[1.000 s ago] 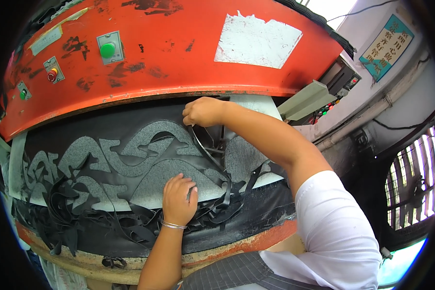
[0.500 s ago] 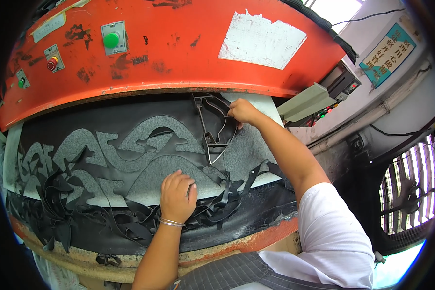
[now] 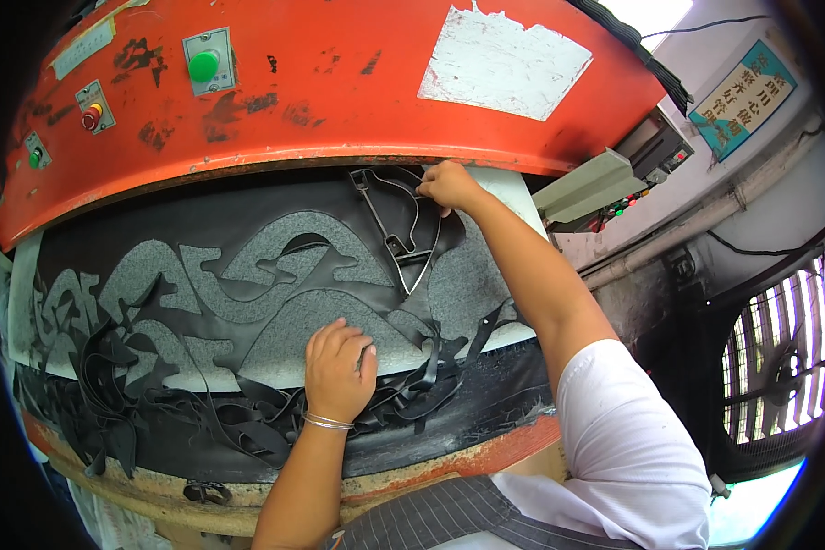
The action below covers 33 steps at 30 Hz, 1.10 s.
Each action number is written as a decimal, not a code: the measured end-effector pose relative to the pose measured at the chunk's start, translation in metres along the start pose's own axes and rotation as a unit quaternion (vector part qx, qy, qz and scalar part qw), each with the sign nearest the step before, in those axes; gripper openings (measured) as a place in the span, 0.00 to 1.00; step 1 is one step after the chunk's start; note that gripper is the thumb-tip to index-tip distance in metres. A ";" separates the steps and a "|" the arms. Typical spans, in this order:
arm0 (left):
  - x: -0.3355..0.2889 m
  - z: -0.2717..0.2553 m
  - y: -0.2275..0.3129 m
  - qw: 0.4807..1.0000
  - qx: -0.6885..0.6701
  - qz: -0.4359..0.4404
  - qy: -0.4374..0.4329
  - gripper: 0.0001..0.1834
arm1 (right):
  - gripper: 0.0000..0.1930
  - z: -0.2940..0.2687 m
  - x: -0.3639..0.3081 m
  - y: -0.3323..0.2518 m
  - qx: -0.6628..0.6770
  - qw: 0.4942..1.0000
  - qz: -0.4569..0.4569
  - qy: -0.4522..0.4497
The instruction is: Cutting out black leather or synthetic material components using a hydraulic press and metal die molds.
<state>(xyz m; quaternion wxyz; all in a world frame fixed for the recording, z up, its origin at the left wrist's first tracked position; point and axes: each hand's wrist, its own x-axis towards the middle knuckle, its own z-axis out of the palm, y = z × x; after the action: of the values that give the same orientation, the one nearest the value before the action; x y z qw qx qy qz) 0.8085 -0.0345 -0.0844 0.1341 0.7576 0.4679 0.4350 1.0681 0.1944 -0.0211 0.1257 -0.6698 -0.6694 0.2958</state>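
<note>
A metal cutting die (image 3: pixel 400 223), a thin steel frame with curved outline and a pointed lower end, is laid flat on the black sheet material (image 3: pixel 247 211) near the far edge of the press bed (image 3: pixel 449 463), just under the lower rim of the orange press head (image 3: pixel 339 101). It is gripped at its upper right corner by the fingers of the right hand (image 3: pixel 447 186). The left hand (image 3: pixel 338 368) is pressed palm down, fingers slightly curled and holding nothing, on the sheet near the front edge of the bed, beside a tangle of black offcut strips (image 3: pixel 156 412). Grey, already cut-out shapes (image 3: pixel 293 302) are seen across the middle of the sheet. For this step to be done well, the die should probably be set on a part of the sheet that is not yet cut, close to the neighbouring cut-outs so that little material is wasted, and it should lie fully flat; the sheet should be kept stretched by the left hand so that no fold is caught under the blade, and both hands should be taken out from under the head before the green button (image 3: pixel 203 64) is touched. Compared with half a second ago, the die has been shifted a little toward the far edge and to the left, the right hand has moved with it, and the left hand has stayed in nearly the same place.
</note>
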 end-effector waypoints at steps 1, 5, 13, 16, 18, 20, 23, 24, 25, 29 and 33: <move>0.000 0.000 0.001 1.000 -0.001 0.000 0.001 0.06 | 0.13 0.002 -0.005 0.004 0.022 0.999 -0.018 0.035; -0.002 -0.008 -0.004 1.000 0.012 0.004 -0.015 0.06 | 0.29 0.029 -0.043 0.022 0.143 0.978 -0.094 0.119; 0.007 0.000 0.008 0.999 0.013 -0.019 -0.027 0.07 | 0.52 0.035 -0.104 0.052 -0.027 0.977 -0.209 0.014; 0.017 0.009 0.016 0.998 -0.011 -0.056 -0.036 0.08 | 0.46 0.038 -0.096 0.054 -0.021 0.976 -0.214 0.044; 0.033 0.020 0.024 0.996 -0.006 -0.039 -0.086 0.10 | 0.41 0.039 -0.087 0.063 -0.012 0.967 -0.247 0.062; 0.047 0.036 0.025 0.994 0.011 -0.041 -0.098 0.11 | 0.33 0.039 -0.077 0.066 0.012 0.967 -0.245 0.069; 0.056 0.050 0.025 0.991 0.047 -0.047 -0.119 0.11 | 0.25 0.033 -0.066 0.064 0.050 0.959 -0.272 0.060; 0.056 0.052 0.025 0.988 0.065 -0.053 -0.128 0.12 | 0.25 0.034 -0.065 0.063 0.056 0.959 -0.270 0.061; 0.056 0.053 0.026 0.986 0.075 -0.054 -0.136 0.13 | 0.23 0.034 -0.064 0.065 0.061 0.955 -0.281 0.069; 0.061 0.052 0.030 0.989 0.076 -0.043 -0.119 0.12 | 0.18 0.033 -0.061 0.065 0.075 0.950 -0.290 0.085; 0.059 0.053 0.036 0.987 0.073 -0.057 -0.129 0.11 | 0.16 0.038 -0.067 0.065 0.060 0.951 -0.283 0.108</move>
<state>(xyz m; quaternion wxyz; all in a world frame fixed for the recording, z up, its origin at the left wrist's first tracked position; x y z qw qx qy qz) 0.8824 0.0065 -0.0624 0.1615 0.7873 0.5195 0.2902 1.1052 0.1161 -0.0724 0.3155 -0.4724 -0.7949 0.2133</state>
